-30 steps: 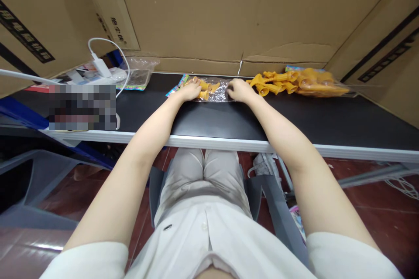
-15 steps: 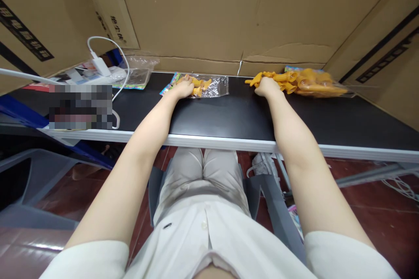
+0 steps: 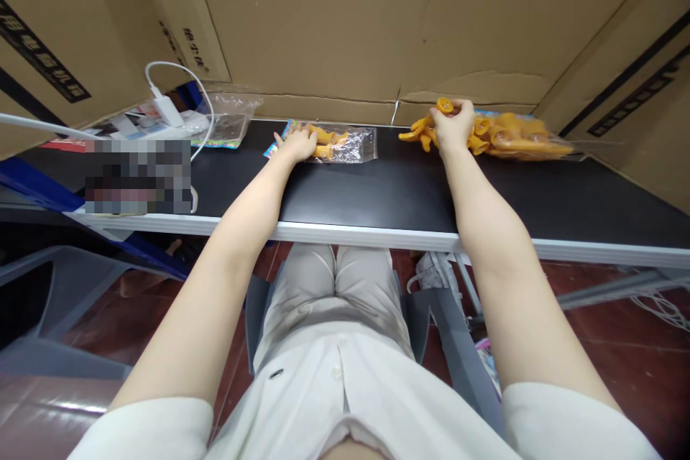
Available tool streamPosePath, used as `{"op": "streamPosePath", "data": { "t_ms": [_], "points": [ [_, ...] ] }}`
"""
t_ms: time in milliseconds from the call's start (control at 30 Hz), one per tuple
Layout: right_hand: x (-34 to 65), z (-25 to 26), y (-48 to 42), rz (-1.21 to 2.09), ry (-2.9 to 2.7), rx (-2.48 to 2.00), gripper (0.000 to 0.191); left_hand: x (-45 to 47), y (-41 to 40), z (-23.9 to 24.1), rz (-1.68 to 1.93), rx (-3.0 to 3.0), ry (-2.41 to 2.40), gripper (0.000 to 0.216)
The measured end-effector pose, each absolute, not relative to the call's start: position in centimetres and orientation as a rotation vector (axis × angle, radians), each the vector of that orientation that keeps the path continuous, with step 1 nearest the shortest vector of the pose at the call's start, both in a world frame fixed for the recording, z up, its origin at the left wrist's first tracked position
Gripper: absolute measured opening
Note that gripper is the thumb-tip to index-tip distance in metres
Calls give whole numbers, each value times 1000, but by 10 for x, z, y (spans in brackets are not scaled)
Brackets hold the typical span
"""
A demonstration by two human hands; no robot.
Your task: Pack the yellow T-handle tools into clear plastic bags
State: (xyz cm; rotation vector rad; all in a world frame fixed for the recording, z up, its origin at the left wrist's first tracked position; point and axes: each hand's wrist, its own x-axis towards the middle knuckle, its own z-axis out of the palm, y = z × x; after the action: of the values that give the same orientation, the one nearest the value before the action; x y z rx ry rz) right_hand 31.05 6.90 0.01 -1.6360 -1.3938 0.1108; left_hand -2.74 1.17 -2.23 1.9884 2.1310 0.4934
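Observation:
My left hand lies with spread fingers on a clear plastic bag with a colourful printed end. Yellow-orange plastic pieces with tube-like ends show in and beside that bag, partly under the hand. Raised slightly above the tabletop, my right hand is closed on a yellow finger puppet, its round hollow end facing me. Below and left of this hand lie more yellow pieces with finger-like prongs. To its right is a fuller clear bag of similar yellow pieces.
The narrow black table has a pale metal front edge. Cardboard walls stand behind it and at both sides. At the left are a white charger with a cable, another clear bag and a blurred-out patch.
My right hand has risen from the yellow pieces, with one yellow finger puppet now in its fingers. My left hand has stayed on the bag, its fingers spread wider.

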Motion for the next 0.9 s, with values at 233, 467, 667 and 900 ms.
{"op": "streamPosePath", "data": {
  "t_ms": [233, 467, 667, 900],
  "points": [
    [312, -9, 96, 311, -1158, -1495, 36, -26, 9, -21, 432, 1892, 2186, 77],
    [317, -1, 87, 414, -1174, -1651, 43, -31, 11, -24, 467, 1891, 2157, 79],
    [295, 16, 57, 321, -1407, -1518, 69, -36, 20, -29, 503, 1917, 2116, 75],
    [257, 8, 27, 376, -1939, -1386, 40, -38, 24, -31, 478, 2029, 2013, 76]
  ]
}}
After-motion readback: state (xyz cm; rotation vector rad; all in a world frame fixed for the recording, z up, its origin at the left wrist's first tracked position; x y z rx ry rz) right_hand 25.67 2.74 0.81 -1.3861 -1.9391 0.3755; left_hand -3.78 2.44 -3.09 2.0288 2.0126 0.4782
